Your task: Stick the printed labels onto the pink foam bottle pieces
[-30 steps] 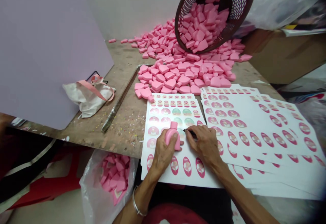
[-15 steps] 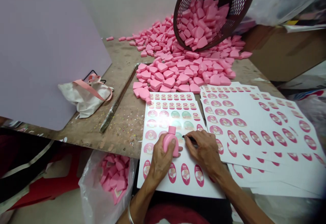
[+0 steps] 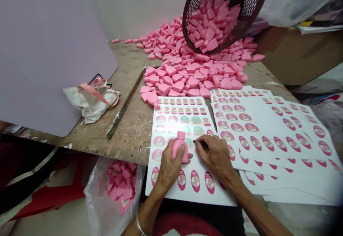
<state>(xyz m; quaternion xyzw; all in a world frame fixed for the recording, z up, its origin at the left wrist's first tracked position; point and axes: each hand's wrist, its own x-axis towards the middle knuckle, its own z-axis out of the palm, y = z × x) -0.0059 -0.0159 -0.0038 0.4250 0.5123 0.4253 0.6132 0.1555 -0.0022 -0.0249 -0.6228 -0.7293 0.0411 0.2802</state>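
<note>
My left hand point(image 3: 171, 164) is wrapped around a small pink plastic bottle point(image 3: 181, 146), neck up, over a sticker sheet point(image 3: 193, 201). In my right hand point(image 3: 215, 153) is a slim dark pointed tool point(image 3: 204, 144), mostly hidden by the fingers. Its tip points left, close to a green sticker point(image 3: 189, 143) partly covered by the bottle. I cannot tell whether the tip touches the sheet. Pink oval stickers point(image 3: 195, 181) run along the sheet's lower part, and rows of smaller round and square ones fill its upper part.
Many pink bottles point(image 3: 177, 77) are heaped behind the sheet, spilling from a tipped brown basket point(image 3: 252, 18). More sticker sheets point(image 3: 270, 125) overlap on the right. To the left are a metal bar point(image 3: 120, 112) and a white bag point(image 3: 93, 103). Below hangs a plastic bag point(image 3: 93, 200) of pink pieces.
The whole view has shifted slightly. My left hand still grips the bottle, and my right hand with the dark tool has moved only a little, near the green sticker.
</note>
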